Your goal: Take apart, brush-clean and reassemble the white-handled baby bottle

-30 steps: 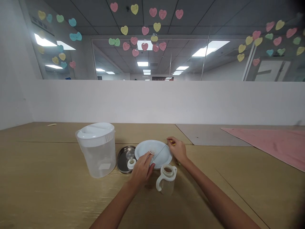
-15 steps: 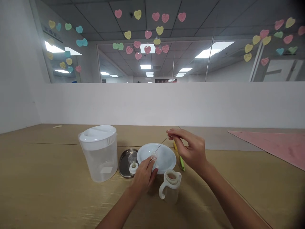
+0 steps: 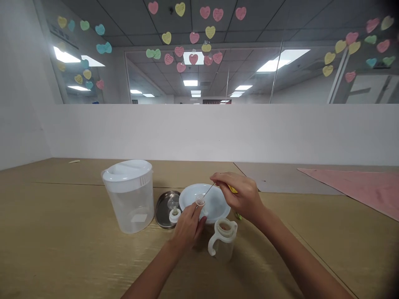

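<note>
I had the bench (image 3: 77, 257) in view, white bowl (image 3: 220, 203) mid-bench. Right hand (image 3: 241, 195) was raised over the bowl's right side, knuckles up, fingers pointing left. Left hand (image 3: 187, 226) sat lower, angled up across the near-left rim. Handled bottle (image 3: 223, 238) stood just nearer. Small clear piece (image 3: 200, 201) was over the bowl, left grip closed on it. Right grip pinched a thin rod (image 3: 209, 190), slanting down to the piece; tip contact unclear.

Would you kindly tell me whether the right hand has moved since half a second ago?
Yes: judged against the lidded pitcher, the right hand has shifted left, toward it, and slightly down.
</note>
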Available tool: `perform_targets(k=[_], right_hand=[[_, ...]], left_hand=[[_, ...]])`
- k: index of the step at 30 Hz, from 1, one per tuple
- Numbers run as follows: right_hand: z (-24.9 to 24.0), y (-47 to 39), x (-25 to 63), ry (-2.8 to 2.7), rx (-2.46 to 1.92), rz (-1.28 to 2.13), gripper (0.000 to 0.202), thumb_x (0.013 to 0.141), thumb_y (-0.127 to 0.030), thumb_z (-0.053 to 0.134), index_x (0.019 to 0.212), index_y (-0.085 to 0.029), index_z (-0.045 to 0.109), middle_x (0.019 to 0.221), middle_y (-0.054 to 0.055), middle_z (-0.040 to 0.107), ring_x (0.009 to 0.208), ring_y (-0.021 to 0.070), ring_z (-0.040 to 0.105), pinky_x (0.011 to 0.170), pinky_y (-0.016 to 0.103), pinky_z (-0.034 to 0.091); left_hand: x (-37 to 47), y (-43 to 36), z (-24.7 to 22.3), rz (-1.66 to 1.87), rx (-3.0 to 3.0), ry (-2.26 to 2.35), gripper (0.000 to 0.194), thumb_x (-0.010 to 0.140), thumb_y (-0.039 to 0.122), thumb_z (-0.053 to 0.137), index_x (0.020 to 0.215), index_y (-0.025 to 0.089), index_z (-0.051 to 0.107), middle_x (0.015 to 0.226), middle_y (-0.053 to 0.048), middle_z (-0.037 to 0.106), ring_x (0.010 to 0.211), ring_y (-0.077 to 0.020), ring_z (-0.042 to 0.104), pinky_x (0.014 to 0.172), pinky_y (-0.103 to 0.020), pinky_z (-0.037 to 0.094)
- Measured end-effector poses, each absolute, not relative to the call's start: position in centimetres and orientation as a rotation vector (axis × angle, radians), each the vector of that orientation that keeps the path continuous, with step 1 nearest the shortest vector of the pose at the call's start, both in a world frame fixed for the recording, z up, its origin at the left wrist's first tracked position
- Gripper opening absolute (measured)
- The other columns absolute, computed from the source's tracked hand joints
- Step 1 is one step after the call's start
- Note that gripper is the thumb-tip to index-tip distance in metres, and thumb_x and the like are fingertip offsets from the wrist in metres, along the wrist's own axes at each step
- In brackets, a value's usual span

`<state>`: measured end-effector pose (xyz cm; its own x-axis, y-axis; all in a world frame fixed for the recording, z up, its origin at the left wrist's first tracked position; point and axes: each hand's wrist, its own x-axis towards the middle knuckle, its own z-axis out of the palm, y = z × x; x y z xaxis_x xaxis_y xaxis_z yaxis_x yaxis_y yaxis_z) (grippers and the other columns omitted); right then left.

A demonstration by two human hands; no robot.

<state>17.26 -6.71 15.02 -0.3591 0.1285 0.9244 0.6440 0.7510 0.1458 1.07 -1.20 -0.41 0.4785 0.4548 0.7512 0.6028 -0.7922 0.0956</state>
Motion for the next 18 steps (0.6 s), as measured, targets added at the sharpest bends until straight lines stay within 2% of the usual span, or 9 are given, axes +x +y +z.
perform_targets(k=[18], right_hand=[[15.73,-7.08,18.26,-1.931,-0.600,-0.814,0.027,0.081,0.000,0.042,0.090,-0.017,0.061,0.083,0.003,0.070,0.077,0.0127,0.066,0.065,0.022,0.053]], left_hand=[[1.14,-1.28,-0.29,-1.170,-2.503,-0.934,0.044,0.091,0.028,0.036,0.133,0.015,0.034,0.126,-0.016,0.047,0.108,-0.0244,0.051,0.088,-0.040,0.048]])
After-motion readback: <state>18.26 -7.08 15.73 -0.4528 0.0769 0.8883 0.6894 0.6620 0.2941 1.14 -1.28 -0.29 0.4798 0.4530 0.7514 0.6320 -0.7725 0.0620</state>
